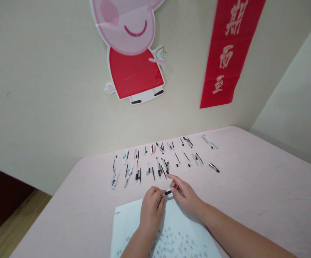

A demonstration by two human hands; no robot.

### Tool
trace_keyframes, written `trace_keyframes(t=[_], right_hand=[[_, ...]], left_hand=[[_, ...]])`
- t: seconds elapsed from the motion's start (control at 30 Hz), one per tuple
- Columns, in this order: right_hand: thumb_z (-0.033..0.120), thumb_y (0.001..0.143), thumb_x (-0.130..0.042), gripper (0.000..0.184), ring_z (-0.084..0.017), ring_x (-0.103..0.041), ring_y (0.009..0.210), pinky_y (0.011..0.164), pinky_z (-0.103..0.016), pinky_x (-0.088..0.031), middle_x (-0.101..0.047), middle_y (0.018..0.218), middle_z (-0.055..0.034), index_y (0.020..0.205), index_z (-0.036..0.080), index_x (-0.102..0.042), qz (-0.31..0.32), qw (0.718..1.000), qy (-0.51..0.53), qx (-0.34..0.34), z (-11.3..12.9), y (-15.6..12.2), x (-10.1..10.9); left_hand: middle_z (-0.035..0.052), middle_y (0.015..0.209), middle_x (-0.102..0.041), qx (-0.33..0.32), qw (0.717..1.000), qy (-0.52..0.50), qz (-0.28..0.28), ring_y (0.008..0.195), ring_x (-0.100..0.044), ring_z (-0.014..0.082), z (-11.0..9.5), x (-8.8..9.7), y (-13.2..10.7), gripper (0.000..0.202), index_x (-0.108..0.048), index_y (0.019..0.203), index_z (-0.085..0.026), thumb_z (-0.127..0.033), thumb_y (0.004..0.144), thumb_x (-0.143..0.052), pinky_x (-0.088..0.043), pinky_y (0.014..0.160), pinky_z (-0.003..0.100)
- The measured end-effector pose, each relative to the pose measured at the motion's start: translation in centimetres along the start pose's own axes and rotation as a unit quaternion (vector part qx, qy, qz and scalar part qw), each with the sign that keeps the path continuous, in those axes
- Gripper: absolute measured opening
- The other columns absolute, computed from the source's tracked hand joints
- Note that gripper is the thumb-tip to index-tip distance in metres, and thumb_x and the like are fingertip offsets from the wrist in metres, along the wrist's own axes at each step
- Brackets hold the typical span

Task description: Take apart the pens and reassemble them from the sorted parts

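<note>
My left hand (150,206) and my right hand (183,193) meet over the top edge of a white sheet of paper (128,229) covered in small dark marks. Between them they pinch a small pen (168,192) with a black grip section; the left fingers close on its near end and the right fingertips on its far end. Just beyond the hands, several pens and pen parts (159,157) lie in two rough rows across the pink table (252,186).
A single dark pen (213,167) and a light pen (209,141) lie at the right end of the rows. On the wall behind hang a cartoon pig cutout (135,53) and a red banner (229,53). Wooden floor (12,225) shows left of the table.
</note>
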State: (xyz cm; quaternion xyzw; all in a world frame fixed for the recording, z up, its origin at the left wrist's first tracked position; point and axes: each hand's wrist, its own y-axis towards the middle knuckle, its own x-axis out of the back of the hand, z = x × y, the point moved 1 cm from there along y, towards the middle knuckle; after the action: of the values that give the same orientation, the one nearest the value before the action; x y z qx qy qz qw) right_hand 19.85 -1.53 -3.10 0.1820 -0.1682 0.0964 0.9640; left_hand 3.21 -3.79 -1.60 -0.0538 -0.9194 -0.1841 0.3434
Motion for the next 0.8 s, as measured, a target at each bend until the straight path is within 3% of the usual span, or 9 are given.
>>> trace_keyframes(t=[0.17, 0.33, 0.8], right_hand=[[0.02, 0.087, -0.045, 0.041, -0.012, -0.049, 0.062, 0.06, -0.024, -0.04, -0.054, 0.07, 0.0027, 0.128, 0.018, -0.046, 0.001, 1.0, -0.011, -0.019, 0.07, 0.04, -0.03], [0.02, 0.086, -0.046, 0.043, -0.012, -0.051, 0.065, 0.061, -0.024, -0.04, -0.057, 0.075, 0.0008, 0.129, 0.018, -0.045, 0.004, 1.0, -0.008, -0.01, 0.33, 0.04, -0.01], [0.027, 0.088, -0.048, 0.046, -0.011, -0.048, 0.061, 0.059, -0.024, -0.04, -0.052, 0.067, 0.0036, 0.133, 0.017, -0.041, 0.001, 0.998, 0.051, -0.022, 0.32, 0.19, 0.12]], left_hand=[[0.0053, 0.087, -0.06, 0.003, 1.0, 0.008, 0.005, 0.082, -0.059, 0.0191, 0.08, -0.06, -0.02, 0.022, -0.067, 0.094, -0.02, -0.013, 0.082, -0.05, -0.049, 0.074, 0.032], [0.0062, 0.088, -0.06, -0.006, 1.0, 0.008, 0.002, 0.083, -0.059, 0.0195, 0.04, -0.03, -0.01, 0.022, -0.067, 0.095, -0.02, -0.015, 0.083, -0.049, -0.049, 0.075, 0.032], [0.0056, 0.085, -0.061, -0.019, 1.0, 0.014, -0.012, 0.079, -0.06, 0.0188, -0.31, 0.15, 0.01, 0.022, -0.068, 0.094, -0.02, -0.018, 0.084, -0.049, -0.049, 0.071, 0.031]])
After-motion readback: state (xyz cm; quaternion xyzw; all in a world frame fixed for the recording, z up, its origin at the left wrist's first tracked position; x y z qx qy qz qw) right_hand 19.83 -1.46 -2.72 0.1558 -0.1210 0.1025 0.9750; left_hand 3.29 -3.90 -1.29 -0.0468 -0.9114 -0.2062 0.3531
